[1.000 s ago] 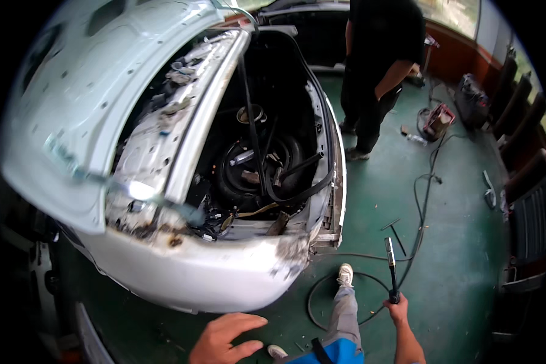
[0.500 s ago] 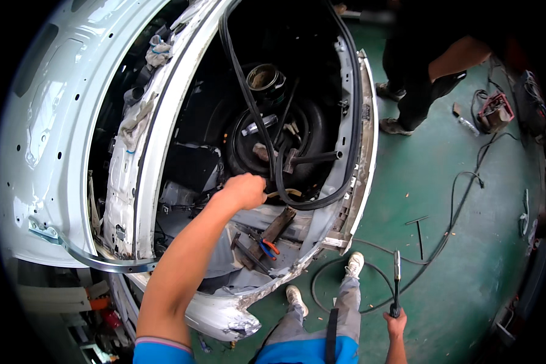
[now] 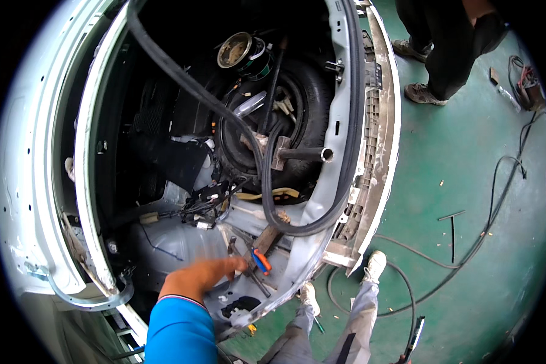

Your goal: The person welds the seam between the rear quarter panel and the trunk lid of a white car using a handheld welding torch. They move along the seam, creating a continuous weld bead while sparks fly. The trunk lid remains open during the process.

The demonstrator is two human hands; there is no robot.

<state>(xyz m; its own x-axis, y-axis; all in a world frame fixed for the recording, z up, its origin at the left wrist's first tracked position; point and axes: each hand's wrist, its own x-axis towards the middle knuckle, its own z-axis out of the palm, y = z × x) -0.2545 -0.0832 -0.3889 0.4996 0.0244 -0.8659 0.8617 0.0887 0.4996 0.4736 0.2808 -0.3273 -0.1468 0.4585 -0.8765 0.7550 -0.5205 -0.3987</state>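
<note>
Since our blurred left hand (image 3: 209, 275) is beside the pliers (image 3: 261, 261) in the trunk (image 3: 316, 209), its grip unreadable like that of the cropped right hand (image 3: 403, 361), we should keep clear of the hammer (image 3: 261, 284).

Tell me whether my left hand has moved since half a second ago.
Yes. Your left hand has moved away from the spare tire, back toward you, and is now close to the red and blue pliers.
</note>
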